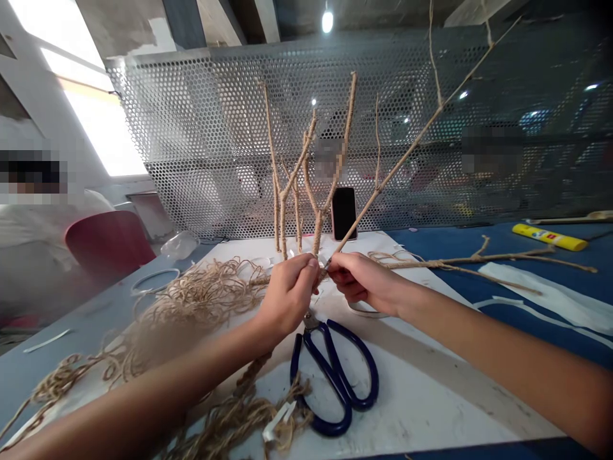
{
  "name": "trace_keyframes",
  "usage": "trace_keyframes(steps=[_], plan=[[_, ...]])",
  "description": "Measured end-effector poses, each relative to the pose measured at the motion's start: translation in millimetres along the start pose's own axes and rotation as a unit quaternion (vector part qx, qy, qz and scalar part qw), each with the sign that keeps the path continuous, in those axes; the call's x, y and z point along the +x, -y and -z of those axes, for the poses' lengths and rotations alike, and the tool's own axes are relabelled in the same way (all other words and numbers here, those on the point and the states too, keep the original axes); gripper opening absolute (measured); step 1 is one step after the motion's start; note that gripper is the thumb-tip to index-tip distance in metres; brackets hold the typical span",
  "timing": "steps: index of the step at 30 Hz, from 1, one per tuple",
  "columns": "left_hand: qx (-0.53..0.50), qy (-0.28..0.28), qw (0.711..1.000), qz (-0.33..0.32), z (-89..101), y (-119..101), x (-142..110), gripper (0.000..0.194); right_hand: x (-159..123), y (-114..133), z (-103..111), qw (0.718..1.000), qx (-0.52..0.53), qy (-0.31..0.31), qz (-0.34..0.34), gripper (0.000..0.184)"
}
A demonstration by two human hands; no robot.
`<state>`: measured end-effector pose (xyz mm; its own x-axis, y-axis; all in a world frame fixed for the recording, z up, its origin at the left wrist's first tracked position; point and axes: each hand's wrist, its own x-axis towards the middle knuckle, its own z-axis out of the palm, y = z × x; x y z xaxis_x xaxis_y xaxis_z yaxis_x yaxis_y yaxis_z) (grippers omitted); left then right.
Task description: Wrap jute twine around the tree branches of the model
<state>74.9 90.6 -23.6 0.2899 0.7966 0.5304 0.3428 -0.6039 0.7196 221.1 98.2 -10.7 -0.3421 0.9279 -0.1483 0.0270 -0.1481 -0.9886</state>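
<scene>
My left hand [292, 284] is closed around the lower part of a twine-wrapped branch [318, 230], whose forks stand upright. Close beside it, my right hand [361, 281] has its fingers curled at the lower end of a long thin branch [407, 153] that slants up to the right. The fingers hide where the two branches meet. More wrapped branches [283, 217] rise behind my left hand. Scissors with dark blue handles [335, 377] lie below my hands, their blades mostly hidden. Loose jute twine [211, 287] is heaped to the left.
A white board [421, 383] covers part of the blue table [445, 239]. A phone [344, 214] leans against a perforated metal screen [205, 140]. Rightward lie a forked branch [502, 257], a yellow tube [549, 237] and white paper [555, 294]. A person sits at left near a red chair [110, 246].
</scene>
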Motion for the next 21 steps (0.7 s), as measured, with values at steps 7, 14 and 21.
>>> trace_keyframes(steps=[7, 14, 21], plan=[[-0.001, 0.001, 1.0, -0.003, -0.2, 0.9, -0.8, 0.032, -1.1, -2.4, -8.4, 0.999, -0.007, -0.047, 0.028, 0.026], [-0.001, 0.001, 1.0, -0.004, -0.4, 1.9, -0.5, 0.033, -1.1, -3.7, -7.5, 0.999, -0.001, -0.045, 0.031, 0.025], [0.007, -0.001, 1.0, -0.001, 0.4, 1.0, -1.1, 0.032, -1.1, -6.2, -8.7, 0.997, -0.021, -0.049, 0.05, 0.027]])
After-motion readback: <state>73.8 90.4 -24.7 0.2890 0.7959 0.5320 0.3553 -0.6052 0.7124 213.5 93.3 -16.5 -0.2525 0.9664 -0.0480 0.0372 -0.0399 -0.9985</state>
